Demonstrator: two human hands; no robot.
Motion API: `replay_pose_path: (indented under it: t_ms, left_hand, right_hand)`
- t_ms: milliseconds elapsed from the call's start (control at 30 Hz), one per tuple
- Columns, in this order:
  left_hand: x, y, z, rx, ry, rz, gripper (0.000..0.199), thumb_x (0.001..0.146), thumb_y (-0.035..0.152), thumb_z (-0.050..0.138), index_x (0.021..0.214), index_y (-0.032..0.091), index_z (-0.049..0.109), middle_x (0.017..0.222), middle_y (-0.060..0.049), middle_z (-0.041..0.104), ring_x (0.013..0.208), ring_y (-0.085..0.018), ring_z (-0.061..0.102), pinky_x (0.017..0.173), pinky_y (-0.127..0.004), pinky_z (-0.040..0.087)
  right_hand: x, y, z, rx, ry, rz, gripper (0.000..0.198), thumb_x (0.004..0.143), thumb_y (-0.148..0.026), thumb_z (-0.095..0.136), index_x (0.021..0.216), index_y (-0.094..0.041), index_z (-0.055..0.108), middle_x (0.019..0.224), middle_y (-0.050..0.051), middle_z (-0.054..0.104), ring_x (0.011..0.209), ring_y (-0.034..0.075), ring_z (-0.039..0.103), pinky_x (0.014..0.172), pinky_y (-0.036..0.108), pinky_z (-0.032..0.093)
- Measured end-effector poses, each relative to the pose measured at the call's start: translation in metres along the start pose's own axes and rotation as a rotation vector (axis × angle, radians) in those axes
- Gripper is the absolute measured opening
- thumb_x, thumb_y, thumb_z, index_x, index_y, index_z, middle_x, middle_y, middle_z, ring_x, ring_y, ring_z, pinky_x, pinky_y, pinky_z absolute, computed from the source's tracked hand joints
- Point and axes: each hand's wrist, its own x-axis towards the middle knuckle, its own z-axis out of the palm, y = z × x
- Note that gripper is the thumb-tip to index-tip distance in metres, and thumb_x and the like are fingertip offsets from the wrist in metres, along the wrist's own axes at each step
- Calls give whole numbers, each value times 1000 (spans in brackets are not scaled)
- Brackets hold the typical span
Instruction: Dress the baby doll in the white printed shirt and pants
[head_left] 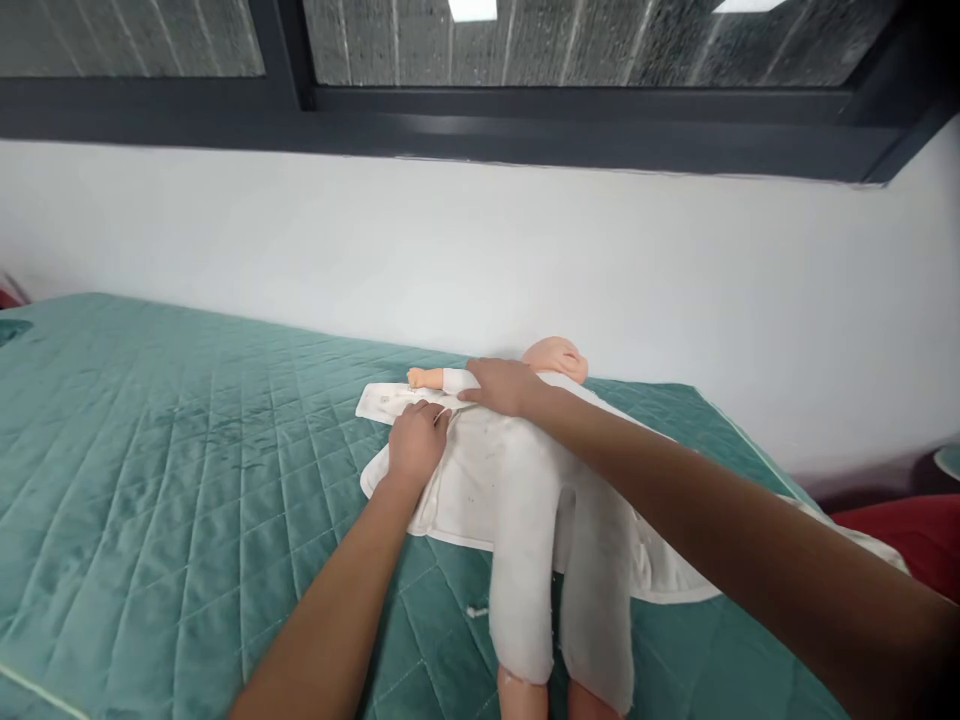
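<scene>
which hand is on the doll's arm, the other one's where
The right hand lies on the doll's upper arm, by its head. The left hand presses the white garment beside the torso.

A single head-worn camera looks forward and slightly down from the foot end of the doll (525, 470), close enough that both forearms enter from the lower edge. It faces a white wall (675, 300) with a dark-framed window (525, 110) along the top. The green quilted bed (150, 450) fills the lower half, running away to the left.
</scene>
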Motion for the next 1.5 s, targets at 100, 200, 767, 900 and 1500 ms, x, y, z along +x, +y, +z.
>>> replay_pose_path:
  t_ms: [100,200,767,900,1500]
  left_hand:
    - [0,-1,-3,-209,74,-113,28,91,31,48,85,17,72,90,-9,71,88,-23,62,77,-32,42]
    - [0,-6,-6,-399,139,-244,25,84,31,54,77,14,71,82,-9,72,79,-22,62,72,-30,41]
    - [-1,-12,-11,-714,297,-334,23,80,33,58,82,16,72,83,-4,72,81,-19,64,78,-30,47]
    - [-6,0,-12,-479,250,-137,21,87,29,53,87,18,71,86,-3,71,82,-18,63,79,-29,46]
    - [-8,-2,-9,-115,266,-133,27,93,36,48,105,18,65,104,-10,63,99,-23,58,88,-35,45]
  right_hand:
    - [-14,11,-5,82,40,-33,39,92,-57,45,106,-22,55,106,8,68,88,25,63,63,30,39]
    - [-25,15,-4,114,30,-122,41,93,-60,43,102,-23,58,101,6,68,87,24,62,63,30,36]
    - [-34,-5,4,-150,-10,-93,44,95,-56,41,100,-19,64,98,13,70,87,30,64,70,36,41]
    - [-30,-13,5,-149,-38,-33,43,95,-53,43,103,-17,64,102,15,69,94,33,64,74,39,43]
    - [-101,36,10,503,521,262,39,92,-49,45,117,-23,59,124,9,63,112,25,58,92,36,43]
